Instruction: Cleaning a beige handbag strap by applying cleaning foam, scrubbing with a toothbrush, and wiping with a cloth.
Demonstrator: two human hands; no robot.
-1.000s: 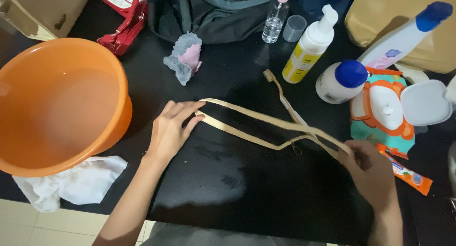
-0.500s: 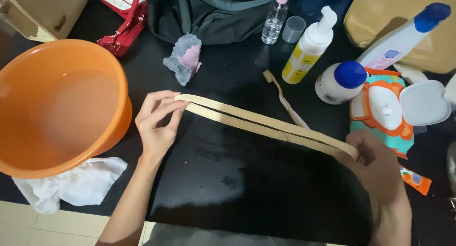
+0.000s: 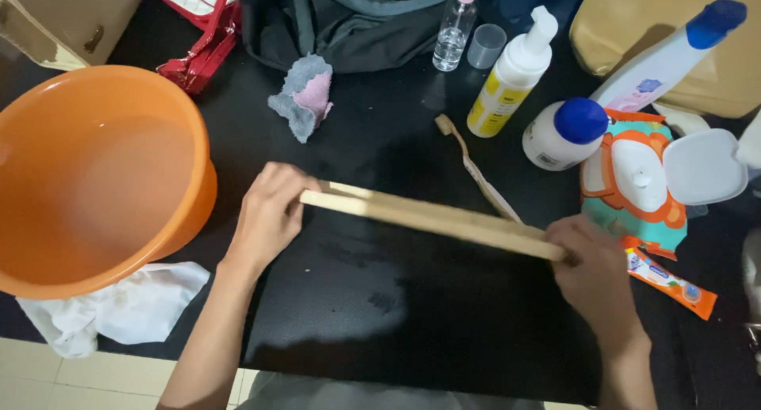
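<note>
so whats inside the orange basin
The orange basin looks empty: bare orange bottom, maybe clear water. White cloth lies partly under its rim; the rest is hidden.

Tan strap [image 3: 432,217], earlier loose open loop, got pulled taut and flat, layers pressed together. Left hand [image 3: 269,216] moved away from orange basin [image 3: 95,180]; right hand [image 3: 590,267] closed tighter on far end.
</note>
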